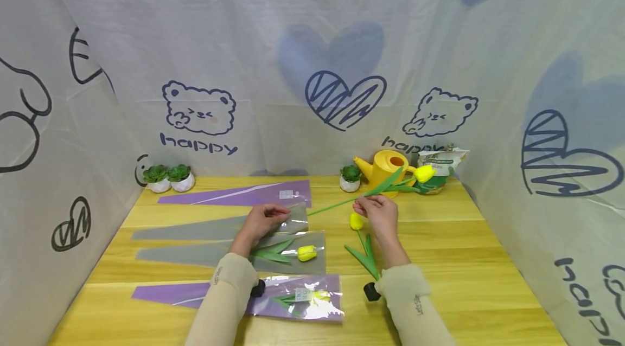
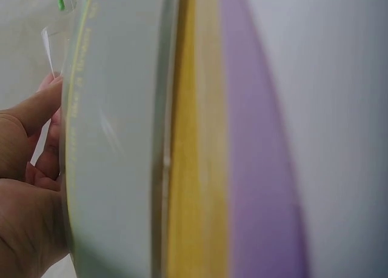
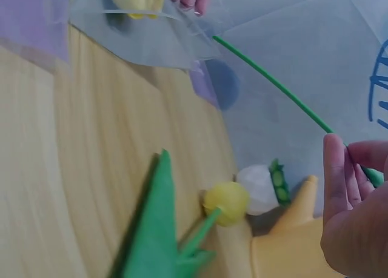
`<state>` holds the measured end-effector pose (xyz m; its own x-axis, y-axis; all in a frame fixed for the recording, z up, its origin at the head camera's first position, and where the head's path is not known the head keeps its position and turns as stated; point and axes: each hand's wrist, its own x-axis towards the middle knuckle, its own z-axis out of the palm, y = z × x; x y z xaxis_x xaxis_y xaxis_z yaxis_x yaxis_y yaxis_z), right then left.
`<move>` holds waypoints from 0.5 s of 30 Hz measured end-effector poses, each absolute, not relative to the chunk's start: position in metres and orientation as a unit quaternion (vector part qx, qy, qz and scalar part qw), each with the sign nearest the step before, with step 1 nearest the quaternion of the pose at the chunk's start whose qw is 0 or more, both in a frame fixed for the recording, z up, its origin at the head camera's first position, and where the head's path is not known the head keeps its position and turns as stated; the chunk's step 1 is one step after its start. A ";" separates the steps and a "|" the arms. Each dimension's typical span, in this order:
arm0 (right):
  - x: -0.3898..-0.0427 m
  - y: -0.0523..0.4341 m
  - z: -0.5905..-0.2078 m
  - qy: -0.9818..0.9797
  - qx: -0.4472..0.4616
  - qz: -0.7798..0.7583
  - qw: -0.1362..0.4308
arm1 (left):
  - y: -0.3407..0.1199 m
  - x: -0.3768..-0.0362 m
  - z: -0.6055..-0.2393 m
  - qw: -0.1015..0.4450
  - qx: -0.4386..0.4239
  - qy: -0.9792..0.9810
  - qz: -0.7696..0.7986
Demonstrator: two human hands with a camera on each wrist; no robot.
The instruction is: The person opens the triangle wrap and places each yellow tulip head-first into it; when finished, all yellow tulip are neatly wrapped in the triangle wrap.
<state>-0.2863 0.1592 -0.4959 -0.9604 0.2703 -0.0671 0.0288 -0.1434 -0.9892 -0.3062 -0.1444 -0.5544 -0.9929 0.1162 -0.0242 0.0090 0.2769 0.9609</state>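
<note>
Near the middle of the frame, a yellow tulip (image 1: 423, 173) was held by its green stem in the pinched fingers of the right hand (image 1: 380, 215). The open end of a clear sleeve (image 1: 219, 226) was gripped by the left hand (image 1: 261, 222), just left of the stem's tip. A watering can (image 1: 386, 168) stood behind the tulip.

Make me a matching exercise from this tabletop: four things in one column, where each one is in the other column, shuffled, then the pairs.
Things
1. tulip with the long stem
2. grey sleeve
3. yellow watering can
4. two small potted plants

Places
A. far left corner of the table
B. pinched at its open end by the left hand
C. held by the stem in the right hand
D. at the back, right of a single small potted plant

Pairs: 1-C, 2-B, 3-D, 4-A
</note>
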 end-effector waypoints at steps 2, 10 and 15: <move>-0.289 0.155 -0.501 -0.643 -0.119 0.752 0.084 | -0.145 -0.306 -0.554 0.045 0.039 0.798 0.599; -0.294 0.139 -0.514 -0.629 -0.122 0.762 0.090 | -0.146 -0.307 -0.557 0.048 0.035 0.799 0.598; -0.297 0.130 -0.520 -0.624 -0.129 0.766 0.082 | -0.146 -0.306 -0.554 0.050 0.040 0.799 0.598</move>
